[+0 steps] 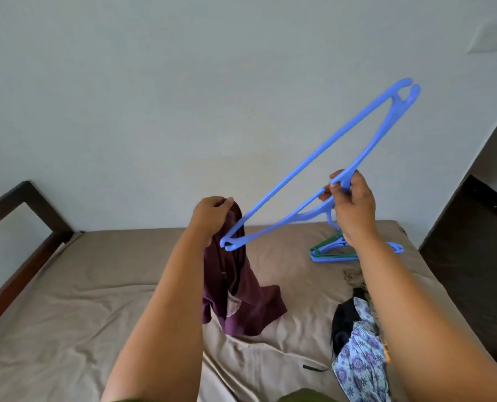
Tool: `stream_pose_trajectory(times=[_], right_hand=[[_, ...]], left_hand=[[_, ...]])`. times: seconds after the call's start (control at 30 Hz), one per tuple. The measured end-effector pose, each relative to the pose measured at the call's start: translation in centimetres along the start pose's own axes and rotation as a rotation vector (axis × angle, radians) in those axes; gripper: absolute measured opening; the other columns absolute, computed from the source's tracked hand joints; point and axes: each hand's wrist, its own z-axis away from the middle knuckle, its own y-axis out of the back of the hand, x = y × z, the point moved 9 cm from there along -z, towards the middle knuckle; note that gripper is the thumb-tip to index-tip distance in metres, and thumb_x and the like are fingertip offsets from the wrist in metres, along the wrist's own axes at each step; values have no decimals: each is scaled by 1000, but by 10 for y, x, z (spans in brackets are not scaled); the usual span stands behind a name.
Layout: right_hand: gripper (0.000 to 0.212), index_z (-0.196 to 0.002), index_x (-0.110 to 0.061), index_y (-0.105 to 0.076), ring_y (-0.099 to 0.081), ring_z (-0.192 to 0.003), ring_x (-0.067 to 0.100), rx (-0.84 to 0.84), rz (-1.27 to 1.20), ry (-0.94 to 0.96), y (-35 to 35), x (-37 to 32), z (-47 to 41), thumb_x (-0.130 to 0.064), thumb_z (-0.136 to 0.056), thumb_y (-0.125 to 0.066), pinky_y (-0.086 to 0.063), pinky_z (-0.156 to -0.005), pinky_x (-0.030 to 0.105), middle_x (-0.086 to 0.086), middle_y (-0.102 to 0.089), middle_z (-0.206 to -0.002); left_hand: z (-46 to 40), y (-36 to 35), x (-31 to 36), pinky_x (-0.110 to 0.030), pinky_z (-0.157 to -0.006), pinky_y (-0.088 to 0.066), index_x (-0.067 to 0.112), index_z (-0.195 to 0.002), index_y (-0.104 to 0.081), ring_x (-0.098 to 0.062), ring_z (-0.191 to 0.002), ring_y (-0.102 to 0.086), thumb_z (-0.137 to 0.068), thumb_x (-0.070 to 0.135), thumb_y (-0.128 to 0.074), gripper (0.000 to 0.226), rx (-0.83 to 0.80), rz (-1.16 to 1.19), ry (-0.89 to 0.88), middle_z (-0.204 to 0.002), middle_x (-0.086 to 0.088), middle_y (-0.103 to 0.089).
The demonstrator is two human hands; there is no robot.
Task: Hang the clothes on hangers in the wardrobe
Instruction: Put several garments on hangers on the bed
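Left hand (212, 216) pinches the maroon garment (235, 288) up off the bed (96, 300); right hand (351, 204) grips the blue hanger (314, 169) near its hook. Its low tip is touching the cloth. Best bet: spread the neck opening, then feed that arm through.

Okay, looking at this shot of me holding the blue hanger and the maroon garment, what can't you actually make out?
Head view:
- Wardrobe: not in frame.
- Blue hanger hook: hidden behind right hand.
- Maroon garment type: bunched in left hand.
- Spare hangers: count unclear, overlapped by right forearm.
- Floral cloth: cut off by the bottom edge.
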Motion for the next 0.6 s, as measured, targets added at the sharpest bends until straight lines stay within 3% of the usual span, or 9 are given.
stream_pose_trajectory(times=[0.2,0.33,0.4,0.5,0.6], right_hand=[[5,-94,-3,-56,-67,-76,-4,-79,174,210,-31,-34,25,-7,-95,-54,-49,-69,11,-15,-65,-77],[4,-93,-7,-60,-61,-64,5,-89,255,333,-34,-49,22,-7,-93,-56,-47,-61,18,1,-69,-77],[8,-91,-10,-62,-53,-58,5,-224,308,362,-52,-47,25,-4,-89,-57,-43,-59,20,6,-67,-75],[14,-89,-9,-63,-60,-72,23,-482,416,378,-85,-30,45,-13,-86,-50,-47,-66,37,8,-62,-78],[12,-81,-16,-54,-55,-76,28,-653,650,307,-103,-1,60,-16,-87,-44,-38,-66,37,3,-53,-77]], left_hand=[[17,13,16,-30,-83,-47,12,-104,-70,-18,-91,-58,-96,33,-56,27,-31,-138,-65,-96,1,-65],[27,20,15,-33,-87,-52,12,-102,-71,-21,-93,-64,-95,29,-60,22,-184,-128,-34,-100,-5,-70],[34,20,19,-36,-88,-55,10,-97,-71,-22,-88,-67,-95,24,-59,18,-230,-11,7,-98,-10,-71],[40,29,31,-41,-87,-56,12,-85,-72,-24,-79,-67,-94,21,-61,17,-233,167,61,-87,-11,-72],[46,44,42,-36,-84,-54,10,-85,-71,-22,-79,-65,-94,19,-60,17,-263,229,108,-90,-11,-71]])
